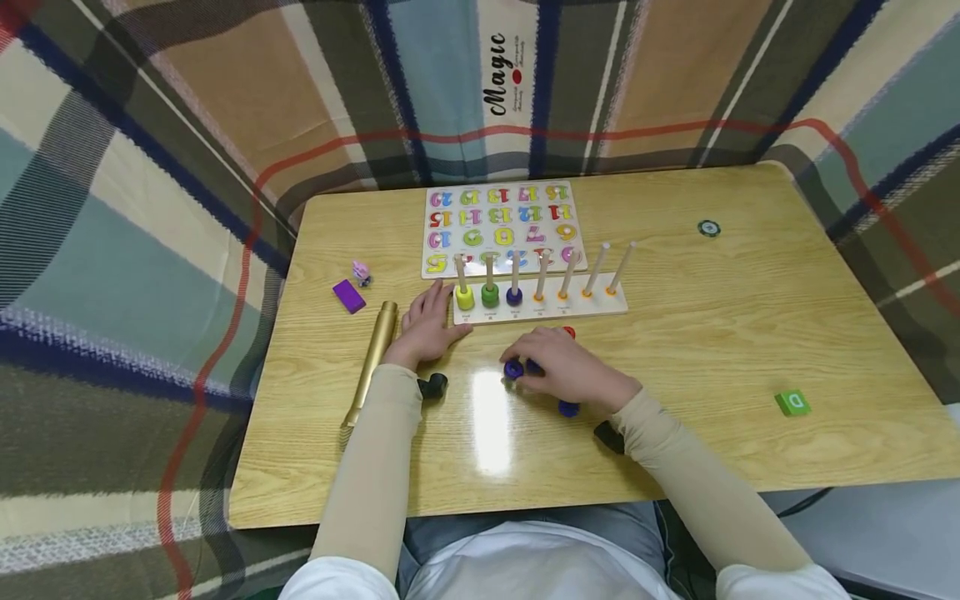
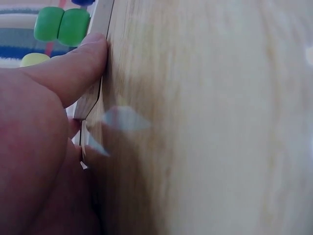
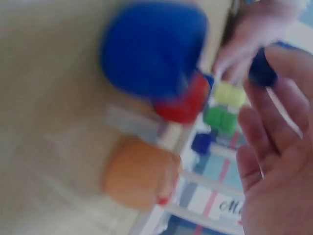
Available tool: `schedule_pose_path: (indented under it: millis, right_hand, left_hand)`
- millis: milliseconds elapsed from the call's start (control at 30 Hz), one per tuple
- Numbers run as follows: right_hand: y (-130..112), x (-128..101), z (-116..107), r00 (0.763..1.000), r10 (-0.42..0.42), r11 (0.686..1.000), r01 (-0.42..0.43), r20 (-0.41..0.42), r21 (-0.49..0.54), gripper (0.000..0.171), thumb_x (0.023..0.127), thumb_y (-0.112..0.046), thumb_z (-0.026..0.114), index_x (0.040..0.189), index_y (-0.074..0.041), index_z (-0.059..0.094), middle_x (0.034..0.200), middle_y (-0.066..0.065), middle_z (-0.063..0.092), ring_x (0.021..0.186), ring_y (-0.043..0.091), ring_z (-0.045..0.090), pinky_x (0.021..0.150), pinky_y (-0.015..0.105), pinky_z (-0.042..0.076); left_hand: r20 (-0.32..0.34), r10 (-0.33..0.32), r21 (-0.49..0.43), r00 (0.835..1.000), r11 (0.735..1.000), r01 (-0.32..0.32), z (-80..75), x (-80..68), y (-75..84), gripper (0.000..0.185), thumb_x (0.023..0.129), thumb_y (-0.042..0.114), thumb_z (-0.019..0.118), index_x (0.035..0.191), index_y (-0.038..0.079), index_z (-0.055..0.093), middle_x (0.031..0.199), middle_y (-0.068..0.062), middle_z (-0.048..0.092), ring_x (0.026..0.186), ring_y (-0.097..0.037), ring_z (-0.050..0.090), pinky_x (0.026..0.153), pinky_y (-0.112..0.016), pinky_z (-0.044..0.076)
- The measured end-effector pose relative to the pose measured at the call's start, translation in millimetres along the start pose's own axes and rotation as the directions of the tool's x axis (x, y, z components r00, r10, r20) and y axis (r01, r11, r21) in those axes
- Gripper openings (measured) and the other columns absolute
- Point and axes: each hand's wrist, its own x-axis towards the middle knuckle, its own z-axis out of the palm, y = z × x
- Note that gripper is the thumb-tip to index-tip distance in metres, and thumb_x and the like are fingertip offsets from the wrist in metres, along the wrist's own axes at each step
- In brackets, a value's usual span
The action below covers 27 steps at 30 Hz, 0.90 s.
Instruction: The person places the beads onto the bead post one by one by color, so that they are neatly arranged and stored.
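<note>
A white peg board [image 1: 540,308] stands across the table with a row of upright pegs. Yellow rings [image 1: 464,297] sit on its leftmost peg, then green rings [image 1: 490,295], then a dark blue ring [image 1: 513,297]. My left hand [image 1: 427,329] lies at the board's left end, fingers extended, its thumb touching the front edge. In front of the board, my right hand [image 1: 562,362] pinches a dark blue ring [image 3: 261,68] between thumb and fingertip. Close to that hand are a blue ring [image 3: 151,49], a red ring [image 3: 183,100] and an orange ring [image 3: 142,174].
Behind the peg board lies a number board [image 1: 502,225]. A gold tube [image 1: 371,362] is left of my left forearm, with a purple block [image 1: 348,296] and small pinkish figure [image 1: 362,273] beyond. To the right are a green block [image 1: 792,403] and a round dark disc [image 1: 708,227].
</note>
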Motion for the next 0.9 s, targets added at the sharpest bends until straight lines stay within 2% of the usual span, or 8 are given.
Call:
schedule_pose_path:
  millis: [67,133,233,400,467,633,733,900]
  right_hand:
    - [4,3,-10,0.993,0.056,0.997,-0.05,-0.101,0.059,0.037,0.092,-0.018,0.077,0.127,-0.01,0.067,0.119,0.005,0.072,0.111,0.028,0.063,0.1,0.048,0.047]
    - [7,7,-21,0.971,0.121,0.987,-0.096,-0.205,0.127,0.037,0.092,-0.015,0.076,0.125,-0.006,0.065,0.118,0.009,0.071,0.108,0.031,0.063,0.097,0.046,0.049]
    - [9,16,-36,0.917,0.196,0.97,-0.129,-0.348,0.205,0.033,0.093,-0.015,0.075,0.122,-0.004,0.064,0.117,0.012,0.07,0.105,0.033,0.062,0.092,0.046,0.051]
    - [8,39,-53,0.831,0.22,0.97,-0.133,-0.511,0.203,0.034,0.097,-0.018,0.071,0.127,-0.004,0.064,0.119,0.012,0.069,0.099,0.031,0.06,0.086,0.043,0.049]
    - [8,47,-54,0.807,0.236,0.969,-0.151,-0.542,0.196,0.035,0.098,-0.021,0.07,0.129,-0.005,0.064,0.122,0.012,0.069,0.095,0.032,0.06,0.082,0.04,0.047]
    - [7,61,-54,0.772,0.282,0.959,-0.224,-0.57,0.171,0.038,0.098,-0.027,0.07,0.13,-0.008,0.065,0.124,0.011,0.069,0.098,0.03,0.062,0.084,0.042,0.049]
    - [5,64,-54,0.766,0.295,0.955,-0.255,-0.572,0.152,0.039,0.098,-0.029,0.071,0.13,-0.009,0.065,0.124,0.01,0.07,0.107,0.028,0.063,0.091,0.044,0.051]
    - [3,65,-56,0.768,0.299,0.952,-0.278,-0.566,0.126,0.04,0.096,-0.03,0.072,0.13,-0.011,0.066,0.123,0.01,0.07,0.117,0.029,0.062,0.099,0.046,0.051]
  left_hand:
    - [0.001,-0.001,-0.006,1.0,1.0,0.001,-0.4,-0.2,0.1,0.086,0.101,0.051,0.057,0.165,0.021,0.008,0.174,-0.005,-0.009,0.159,-0.036,-0.004,0.127,-0.06,0.004]
    - [0.003,-0.001,-0.014,1.0,1.0,0.001,-0.9,-0.8,0.4,0.086,0.101,0.051,0.057,0.165,0.021,0.009,0.174,-0.004,-0.009,0.159,-0.036,-0.005,0.127,-0.06,0.003]
    - [0.009,-0.003,-0.026,1.0,1.0,0.003,-1.4,-1.7,0.7,0.086,0.101,0.05,0.058,0.165,0.021,0.009,0.174,-0.004,-0.01,0.159,-0.036,-0.006,0.127,-0.06,0.001]
    - [0.007,-0.007,-0.036,1.0,0.999,0.007,-1.2,-2.5,1.1,0.086,0.101,0.049,0.059,0.165,0.021,0.009,0.174,-0.003,-0.01,0.159,-0.036,-0.006,0.127,-0.06,0.0]
    - [0.004,-0.004,-0.038,1.0,0.999,0.004,0.0,-2.2,0.6,0.087,0.1,0.049,0.059,0.165,0.021,0.009,0.174,-0.003,-0.01,0.159,-0.036,-0.005,0.127,-0.06,0.001]
    - [0.004,0.001,-0.027,1.0,1.0,0.0,3.1,-0.6,-0.8,0.088,0.1,0.052,0.058,0.165,0.022,0.008,0.174,-0.003,-0.01,0.159,-0.036,-0.004,0.127,-0.061,0.002]
    - [0.004,-0.001,-0.023,1.0,1.0,0.001,2.6,-0.4,-0.6,0.088,0.1,0.052,0.058,0.166,0.022,0.008,0.174,-0.003,-0.01,0.159,-0.036,-0.005,0.127,-0.061,0.001]
    - [0.004,-0.01,-0.019,1.0,1.0,0.01,0.3,-1.0,0.2,0.088,0.1,0.052,0.058,0.165,0.022,0.008,0.174,-0.003,-0.01,0.159,-0.036,-0.005,0.127,-0.061,0.001]
